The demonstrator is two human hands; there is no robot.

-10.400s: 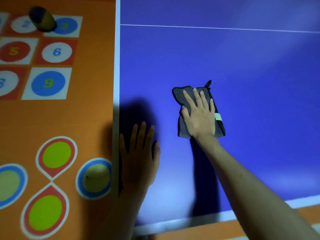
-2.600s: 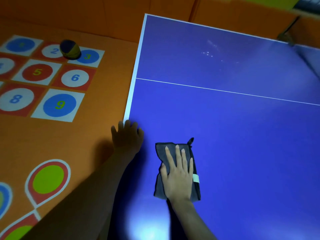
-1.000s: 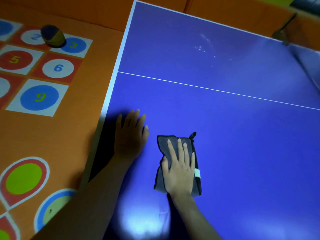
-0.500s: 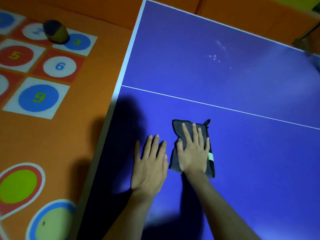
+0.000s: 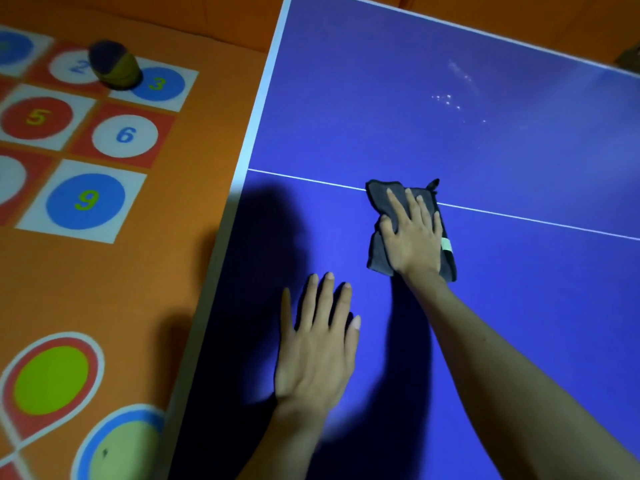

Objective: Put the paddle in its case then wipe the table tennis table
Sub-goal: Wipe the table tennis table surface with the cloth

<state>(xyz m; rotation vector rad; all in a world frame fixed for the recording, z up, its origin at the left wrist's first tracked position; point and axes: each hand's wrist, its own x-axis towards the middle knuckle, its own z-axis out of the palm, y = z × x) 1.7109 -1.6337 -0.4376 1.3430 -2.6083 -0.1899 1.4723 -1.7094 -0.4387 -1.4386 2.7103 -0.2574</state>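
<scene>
Two hands lie flat on the blue tabletop (image 5: 485, 140): the right hand (image 5: 414, 237), fingers straight, presses a folded grey cloth (image 5: 377, 251) whose far end overlaps the white line (image 5: 536, 221), while the left hand (image 5: 317, 351) rests open and empty nearer than the cloth. Paddle and case are out of view (so presumably stowed). With only palm pressure holding it, the cloth could bunch or slip, and pale specks (image 5: 448, 98) beyond the line might go unwiped.

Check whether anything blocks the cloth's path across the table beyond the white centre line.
Nothing visible does. The right hand presses the grey cloth flat on the centre line; the blue table beyond it shows only light reflections. The left hand rests flat behind.
</scene>
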